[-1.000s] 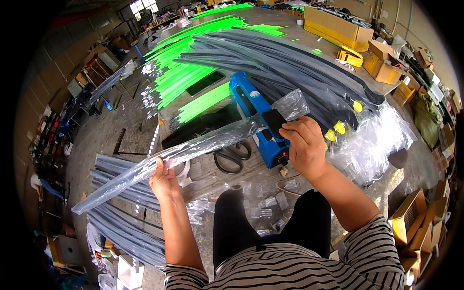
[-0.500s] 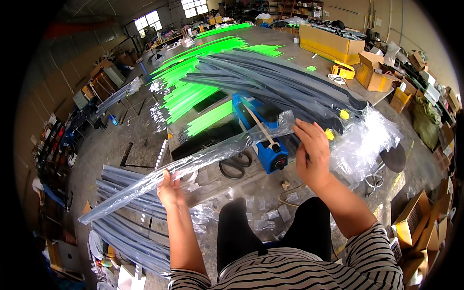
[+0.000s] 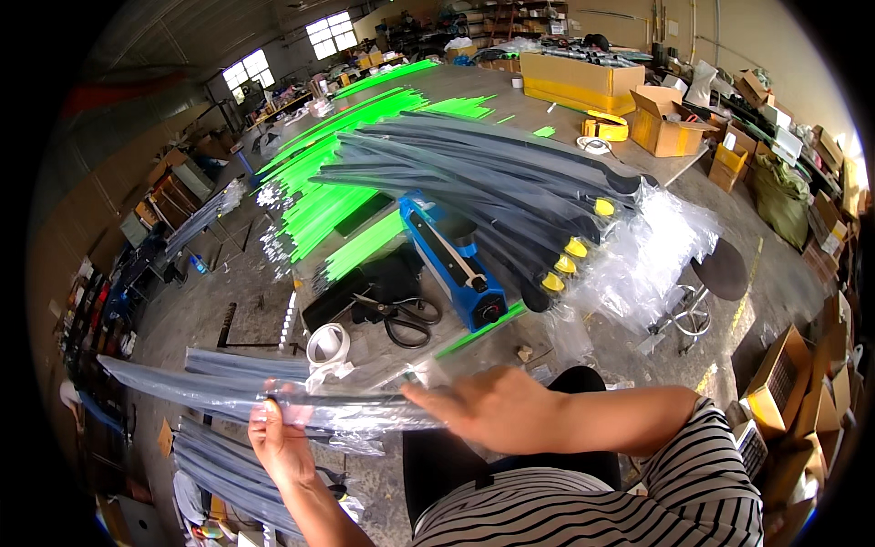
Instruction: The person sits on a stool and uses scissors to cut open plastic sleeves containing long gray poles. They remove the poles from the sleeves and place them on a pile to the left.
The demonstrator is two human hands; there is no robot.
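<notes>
A long clear plastic sleeve (image 3: 191, 381) with dark strips inside lies crosswise in front of me. My left hand (image 3: 281, 445) is closed around it, thumb on top. At the sleeve's right end is my right hand (image 3: 506, 410), its index finger pointing left over the plastic; motion smears it and its other fingers are hidden. Beyond, on the table, lies a blue hand-lever bag sealer (image 3: 476, 305), its lever down. Left of the sealer are black-handled scissors (image 3: 407, 330) and a roll of white tape (image 3: 339, 334).
Bagged dark strips (image 3: 474, 173) with yellow ends lie across bright green rods (image 3: 305, 223) on the table. Crumpled clear plastic (image 3: 652, 251) hangs at the table's right. More bagged strips (image 3: 241, 474) are low at left. Cardboard boxes (image 3: 670, 128) stand at far right; a wheeled stool (image 3: 720, 269) is nearer.
The sleeve came down toward me, off the sealer, and now lies more level. My right hand moved down and left along with its end. The sealer's lever now looks lower.
</notes>
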